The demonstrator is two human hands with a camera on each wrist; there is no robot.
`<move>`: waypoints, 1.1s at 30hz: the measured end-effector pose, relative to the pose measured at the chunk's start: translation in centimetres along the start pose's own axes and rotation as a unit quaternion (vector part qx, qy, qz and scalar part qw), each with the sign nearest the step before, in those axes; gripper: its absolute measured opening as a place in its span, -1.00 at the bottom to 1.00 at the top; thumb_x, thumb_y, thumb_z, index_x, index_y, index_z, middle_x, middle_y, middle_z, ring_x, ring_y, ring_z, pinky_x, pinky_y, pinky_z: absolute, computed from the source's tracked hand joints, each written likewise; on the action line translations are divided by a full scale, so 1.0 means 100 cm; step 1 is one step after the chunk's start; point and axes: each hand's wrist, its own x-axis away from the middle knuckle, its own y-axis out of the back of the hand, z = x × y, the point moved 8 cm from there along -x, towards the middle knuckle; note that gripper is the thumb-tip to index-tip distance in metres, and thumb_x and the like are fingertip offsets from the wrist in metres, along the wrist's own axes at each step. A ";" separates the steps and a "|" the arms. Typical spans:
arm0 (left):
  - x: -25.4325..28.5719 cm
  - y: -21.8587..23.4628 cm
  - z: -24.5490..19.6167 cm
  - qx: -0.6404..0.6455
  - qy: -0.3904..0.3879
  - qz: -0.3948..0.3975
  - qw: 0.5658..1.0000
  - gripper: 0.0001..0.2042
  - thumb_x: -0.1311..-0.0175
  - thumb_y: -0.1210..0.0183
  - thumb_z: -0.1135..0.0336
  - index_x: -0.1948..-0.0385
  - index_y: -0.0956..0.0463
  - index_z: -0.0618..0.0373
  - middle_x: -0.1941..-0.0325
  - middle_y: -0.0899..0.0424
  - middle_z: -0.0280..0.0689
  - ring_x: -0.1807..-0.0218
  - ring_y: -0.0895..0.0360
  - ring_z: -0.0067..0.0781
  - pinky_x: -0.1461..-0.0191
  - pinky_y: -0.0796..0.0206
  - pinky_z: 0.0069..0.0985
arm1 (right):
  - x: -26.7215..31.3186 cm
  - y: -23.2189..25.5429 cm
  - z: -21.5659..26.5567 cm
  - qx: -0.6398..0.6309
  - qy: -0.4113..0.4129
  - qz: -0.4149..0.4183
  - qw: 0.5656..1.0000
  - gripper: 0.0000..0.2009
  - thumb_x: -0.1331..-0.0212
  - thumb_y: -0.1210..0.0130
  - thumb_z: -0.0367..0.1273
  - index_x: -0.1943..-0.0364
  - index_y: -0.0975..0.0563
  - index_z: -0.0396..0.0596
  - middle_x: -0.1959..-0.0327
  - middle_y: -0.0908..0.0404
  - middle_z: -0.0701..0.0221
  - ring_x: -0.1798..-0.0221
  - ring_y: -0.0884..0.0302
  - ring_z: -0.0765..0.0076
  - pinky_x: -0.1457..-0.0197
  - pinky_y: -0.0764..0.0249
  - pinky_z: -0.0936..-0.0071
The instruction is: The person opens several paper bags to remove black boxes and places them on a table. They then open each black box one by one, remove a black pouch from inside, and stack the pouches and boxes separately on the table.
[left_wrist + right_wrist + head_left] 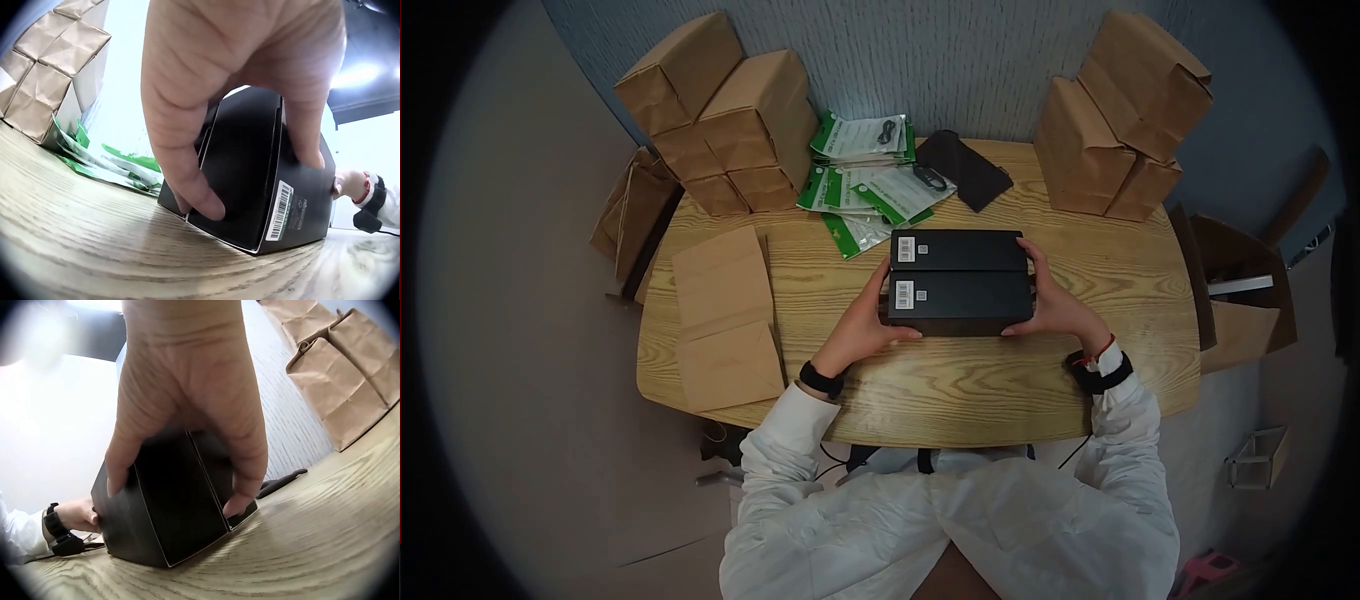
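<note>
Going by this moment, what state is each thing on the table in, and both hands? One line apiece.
Left hand: gripping the boxes' left end
Right hand: gripping their right end
Two black boxes: closed, side by side
Single paper bag: lying flat
Left paper bags: box-shaped, stacked
Right paper bags: box-shaped, stacked
Green-and-white packets: piled, overlapping
Dark pouch: lying flat

Left hand [863, 325] and right hand [1055, 300] face each other, fingers [1033, 256] curved, thumbs [903, 334] on the near side.
</note>
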 end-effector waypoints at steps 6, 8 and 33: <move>0.000 -0.001 0.003 0.000 0.019 0.002 1.000 0.07 0.24 -0.51 0.46 -0.38 0.08 0.16 -0.27 -0.32 -0.11 -0.23 -0.35 -0.25 -0.24 -0.27 -0.36 | -0.002 -0.001 0.003 -0.024 0.028 0.009 0.999 0.27 0.36 -0.56 -0.30 -0.41 0.25 0.08 -0.41 0.14 0.15 -0.35 -0.15 0.14 -0.36 -0.21 0.29; 0.000 0.000 0.002 -0.007 0.017 0.002 1.000 0.06 0.24 -0.51 0.46 -0.37 0.08 0.17 -0.26 -0.33 -0.11 -0.23 -0.35 -0.26 -0.24 -0.27 -0.36 | -0.004 0.000 0.001 0.042 0.066 -0.003 0.997 0.27 0.36 -0.56 -0.31 -0.41 0.24 0.08 -0.40 0.11 0.16 -0.34 -0.16 0.14 -0.36 -0.21 0.30; -0.006 0.005 -0.034 -0.004 0.019 -0.036 0.999 -0.43 -0.28 -0.17 0.24 -0.24 -0.17 0.32 -0.09 -0.50 -0.03 -0.10 -0.48 -0.24 -0.14 -0.31 -0.42 | -0.015 0.018 0.014 -0.107 0.033 0.006 0.994 0.03 0.23 -0.46 -0.28 -0.38 0.00 0.11 -0.28 -0.09 0.21 -0.36 -0.07 0.12 -0.37 -0.14 0.29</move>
